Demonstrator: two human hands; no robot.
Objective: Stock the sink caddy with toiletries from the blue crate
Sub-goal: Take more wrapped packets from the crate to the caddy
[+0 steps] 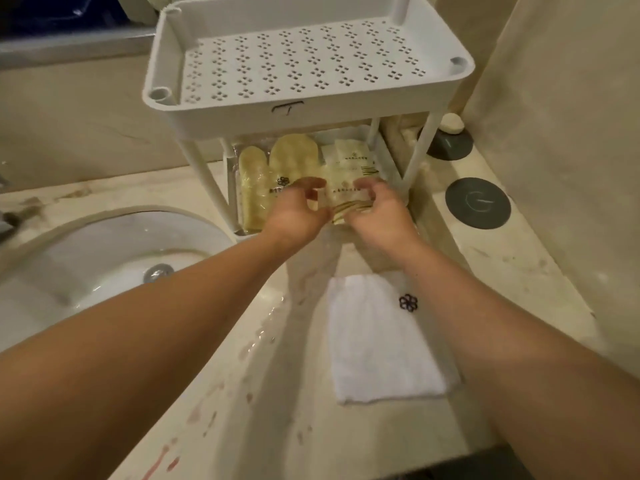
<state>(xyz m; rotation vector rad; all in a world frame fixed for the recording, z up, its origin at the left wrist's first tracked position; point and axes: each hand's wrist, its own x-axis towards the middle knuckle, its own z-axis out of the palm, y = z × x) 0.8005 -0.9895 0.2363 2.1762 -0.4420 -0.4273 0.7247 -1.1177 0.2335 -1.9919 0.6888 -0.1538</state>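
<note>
**Item:** clear packet (341, 199), flat, printed with dark stripes; contents blurred, possibly a comb.

**Location:** centre of frame, at the front of the lower shelf of the white caddy (311, 114). It lies over a wrapped beige mitt pack (263, 181), with white sachets (349, 154) behind. The top shelf holds nothing visible.

**Grip:** left hand (294, 213) pinches the packet's left edge and right hand (377, 213) pinches its right edge, fingers curled over the top.

**Handling (judged):** light, thin and floppy, with slick film likely to slide on its neighbours. Best held by the edges and laid flat.

**Nearby:**
- wrapped white cloth (374, 341) on the counter (277, 427), lower centre
- sink (104, 258), left
- blue crate (69, 15), upper left, mostly out of view
</note>
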